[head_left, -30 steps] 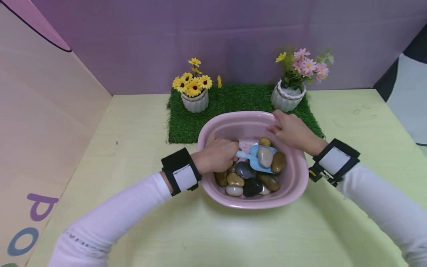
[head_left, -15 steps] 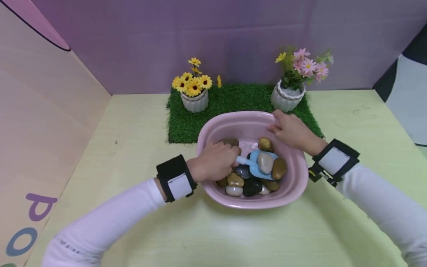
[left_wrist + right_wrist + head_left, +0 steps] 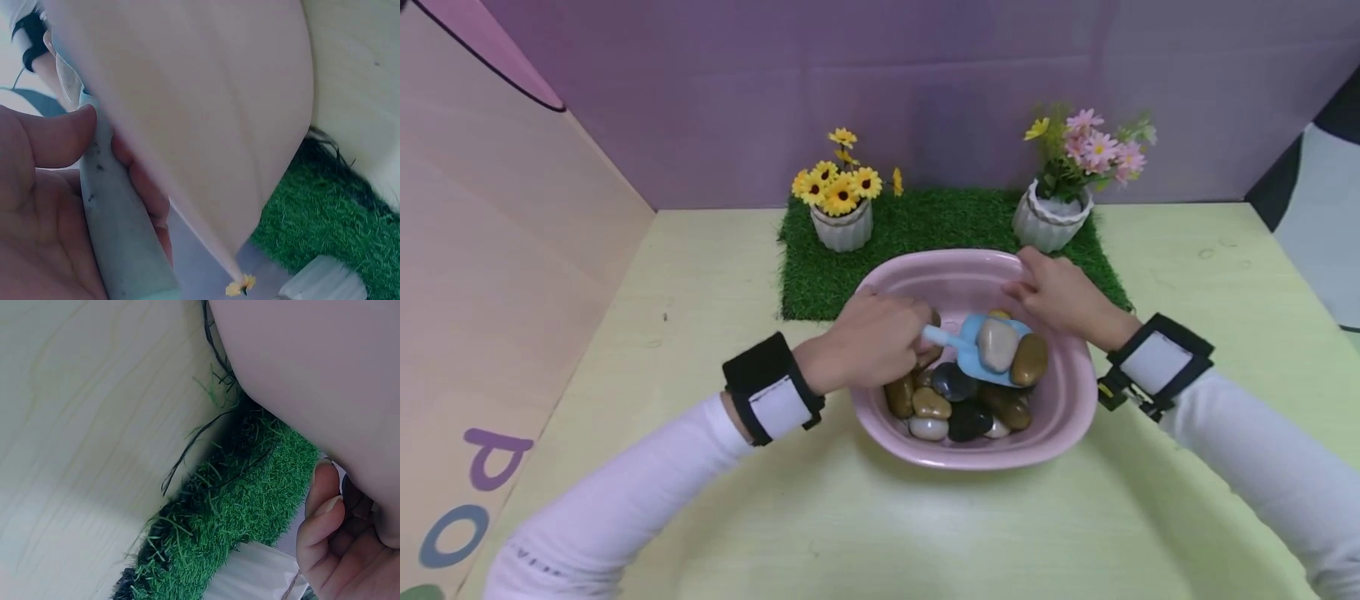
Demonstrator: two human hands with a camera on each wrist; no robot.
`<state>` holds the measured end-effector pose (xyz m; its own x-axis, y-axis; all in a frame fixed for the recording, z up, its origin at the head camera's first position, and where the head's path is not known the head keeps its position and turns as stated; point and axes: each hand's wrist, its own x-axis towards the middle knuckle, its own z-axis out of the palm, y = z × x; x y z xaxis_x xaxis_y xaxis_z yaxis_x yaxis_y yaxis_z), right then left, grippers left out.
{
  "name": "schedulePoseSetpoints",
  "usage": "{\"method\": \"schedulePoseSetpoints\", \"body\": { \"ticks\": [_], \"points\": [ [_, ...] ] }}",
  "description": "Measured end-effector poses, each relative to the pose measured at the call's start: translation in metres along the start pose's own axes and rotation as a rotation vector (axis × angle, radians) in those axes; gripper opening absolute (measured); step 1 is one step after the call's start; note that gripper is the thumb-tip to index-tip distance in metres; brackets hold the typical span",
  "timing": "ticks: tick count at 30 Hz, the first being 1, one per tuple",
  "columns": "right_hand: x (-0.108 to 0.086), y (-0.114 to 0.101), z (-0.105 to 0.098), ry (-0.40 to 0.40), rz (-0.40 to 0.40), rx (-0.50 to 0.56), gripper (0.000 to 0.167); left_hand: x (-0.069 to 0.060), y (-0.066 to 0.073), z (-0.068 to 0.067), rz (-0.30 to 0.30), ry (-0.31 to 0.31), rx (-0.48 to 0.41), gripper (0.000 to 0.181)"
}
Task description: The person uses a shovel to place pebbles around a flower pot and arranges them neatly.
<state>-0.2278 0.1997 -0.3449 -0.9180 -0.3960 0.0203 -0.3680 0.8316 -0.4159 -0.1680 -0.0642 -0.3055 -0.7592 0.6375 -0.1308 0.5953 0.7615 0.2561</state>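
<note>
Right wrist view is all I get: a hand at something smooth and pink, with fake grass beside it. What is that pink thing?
Observer: It's a pink basin with stones in it.
Visitor: Oh! And what's going on there?
Observer: The left hand is holding a light-blue scoop.
Visitor: Is it carrying anything?
Observer: Yes, a pale stone and a brown stone.

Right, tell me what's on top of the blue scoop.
A pale gray stone and a brown stone lie on the blue scoop; the surface beneath them is covered.
</note>
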Motion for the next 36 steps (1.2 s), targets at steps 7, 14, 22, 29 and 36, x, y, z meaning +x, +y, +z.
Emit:
{"method": "schedulePoseSetpoints", "body": {
  "ticks": [7, 14, 22, 29, 36],
  "points": [
    [0.001, 0.001, -0.002, -0.006, 0.014, -0.008, 0.018, -0.001, -0.007, -0.015, -0.042, 0.028, -0.003, 0.012],
    [0.002, 0.003, -0.002, -0.012, 0.019, -0.037, 0.023, 0.0, -0.018, -0.024, -0.103, 0.067, -0.007, 0.013],
    [0.001, 0.002, 0.0, -0.004, 0.029, 0.001, 0.017, 0.001, -0.033, -0.03, -0.177, 0.111, 0.01, 0.024],
    [0.001, 0.001, 0.0, -0.008, 0.016, 0.009, 0.02, -0.003, -0.048, -0.042, -0.222, 0.16, 0.021, 0.026],
    [0.001, 0.001, -0.001, -0.028, 0.013, 0.014, 0.021, -0.004, -0.065, -0.048, -0.301, 0.185, -0.014, 0.025]
  ]
}}
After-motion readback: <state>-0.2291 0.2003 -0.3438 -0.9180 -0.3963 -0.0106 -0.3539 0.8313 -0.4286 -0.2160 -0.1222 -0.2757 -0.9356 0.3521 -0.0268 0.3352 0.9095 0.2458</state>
